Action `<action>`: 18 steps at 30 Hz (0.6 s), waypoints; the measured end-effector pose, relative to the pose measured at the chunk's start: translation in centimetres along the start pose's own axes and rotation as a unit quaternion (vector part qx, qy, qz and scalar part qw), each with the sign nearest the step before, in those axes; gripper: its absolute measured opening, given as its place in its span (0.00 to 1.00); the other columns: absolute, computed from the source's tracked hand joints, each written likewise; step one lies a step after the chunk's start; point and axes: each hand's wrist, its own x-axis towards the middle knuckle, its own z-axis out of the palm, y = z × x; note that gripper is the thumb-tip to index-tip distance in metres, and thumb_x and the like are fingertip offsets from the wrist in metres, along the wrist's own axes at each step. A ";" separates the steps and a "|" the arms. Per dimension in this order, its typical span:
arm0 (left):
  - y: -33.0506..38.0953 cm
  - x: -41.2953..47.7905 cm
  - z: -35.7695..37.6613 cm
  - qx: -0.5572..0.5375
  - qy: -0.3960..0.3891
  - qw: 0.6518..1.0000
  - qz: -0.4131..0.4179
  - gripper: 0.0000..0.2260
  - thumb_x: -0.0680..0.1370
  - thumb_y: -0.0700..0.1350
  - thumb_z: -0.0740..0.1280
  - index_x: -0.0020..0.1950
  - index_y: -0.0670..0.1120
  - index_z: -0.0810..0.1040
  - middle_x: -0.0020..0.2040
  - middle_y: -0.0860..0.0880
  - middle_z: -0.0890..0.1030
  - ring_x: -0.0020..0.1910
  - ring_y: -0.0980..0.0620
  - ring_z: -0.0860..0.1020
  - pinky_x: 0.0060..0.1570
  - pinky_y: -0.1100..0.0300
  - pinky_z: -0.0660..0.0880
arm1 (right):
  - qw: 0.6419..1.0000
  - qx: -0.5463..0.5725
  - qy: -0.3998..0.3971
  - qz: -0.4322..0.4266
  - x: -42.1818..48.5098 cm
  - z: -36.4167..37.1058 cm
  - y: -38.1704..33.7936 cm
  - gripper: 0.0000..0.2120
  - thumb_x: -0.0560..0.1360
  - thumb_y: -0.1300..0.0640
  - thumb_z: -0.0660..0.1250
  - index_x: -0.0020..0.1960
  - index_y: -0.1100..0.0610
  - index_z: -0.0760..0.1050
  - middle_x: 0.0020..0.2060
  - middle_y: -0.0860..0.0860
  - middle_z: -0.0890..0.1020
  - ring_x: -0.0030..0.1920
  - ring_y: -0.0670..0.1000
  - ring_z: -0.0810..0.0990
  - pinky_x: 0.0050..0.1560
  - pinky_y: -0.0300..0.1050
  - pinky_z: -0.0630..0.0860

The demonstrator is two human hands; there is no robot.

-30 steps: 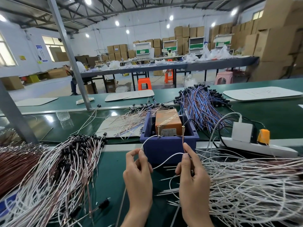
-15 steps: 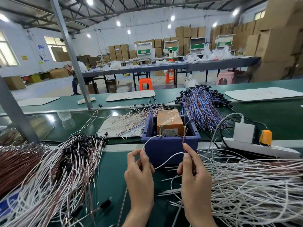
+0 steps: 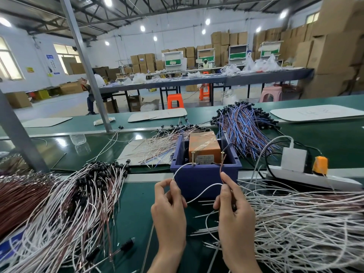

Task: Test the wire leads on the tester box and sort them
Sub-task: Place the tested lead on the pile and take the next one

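The left hand (image 3: 169,209) pinches the white end of one wire lead (image 3: 206,187) in curled fingers, and the right hand (image 3: 234,209) pinches its brown end the same way. The lead sags between them, its long axis running 9 to 3 o'clock. Both ends rise toward 12 o'clock and reach the two screw posts (image 3: 192,157) of the tester box (image 3: 204,176). Sorting probably comes next: the black-tipped pile (image 3: 82,190) on the surface lies at 9 o'clock, nearer the left hand.
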 end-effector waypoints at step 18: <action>-0.2 0.0 0.0 0.008 0.002 1.000 -0.004 0.05 0.80 0.61 0.57 0.49 0.65 0.71 0.29 0.49 0.79 0.23 0.54 0.72 0.26 0.50 0.72 | 1.000 -0.016 0.012 0.010 0.1 0.2 0.0 0.13 0.76 0.38 0.57 0.55 0.22 0.73 0.32 0.46 0.80 0.26 0.41 0.73 0.27 0.32 0.70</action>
